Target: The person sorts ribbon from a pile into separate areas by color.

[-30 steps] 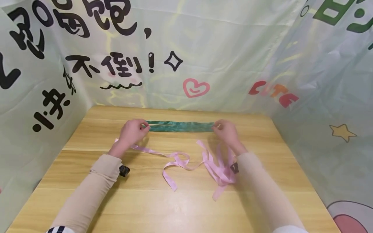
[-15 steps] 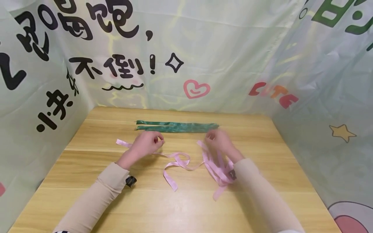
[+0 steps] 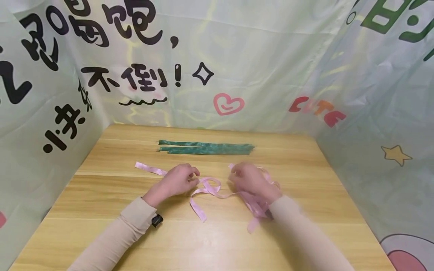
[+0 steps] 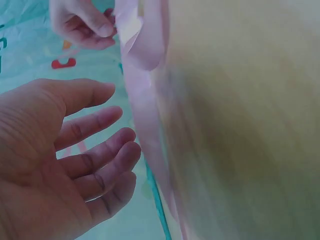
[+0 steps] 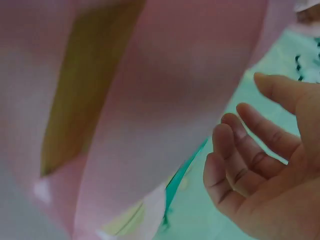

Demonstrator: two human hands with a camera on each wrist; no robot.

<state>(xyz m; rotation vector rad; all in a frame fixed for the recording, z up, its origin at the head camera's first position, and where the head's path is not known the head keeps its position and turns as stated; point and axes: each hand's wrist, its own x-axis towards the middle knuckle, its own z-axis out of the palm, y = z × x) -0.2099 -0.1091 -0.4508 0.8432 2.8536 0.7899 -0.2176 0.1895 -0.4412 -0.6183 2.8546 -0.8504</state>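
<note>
Hovering my left hand (image 3: pixel 176 180) and right hand (image 3: pixel 249 178), fingers loosely spread and gripping nothing, over the tangled pink ribbon (image 3: pixel 207 190) mid-table, I judge a careless pull could tighten its loops.

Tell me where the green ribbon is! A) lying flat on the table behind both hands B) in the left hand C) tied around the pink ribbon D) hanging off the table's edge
A: the green ribbon lies flat on the table, farther back than the left hand and right hand, which are at the pink ribbon.
</note>
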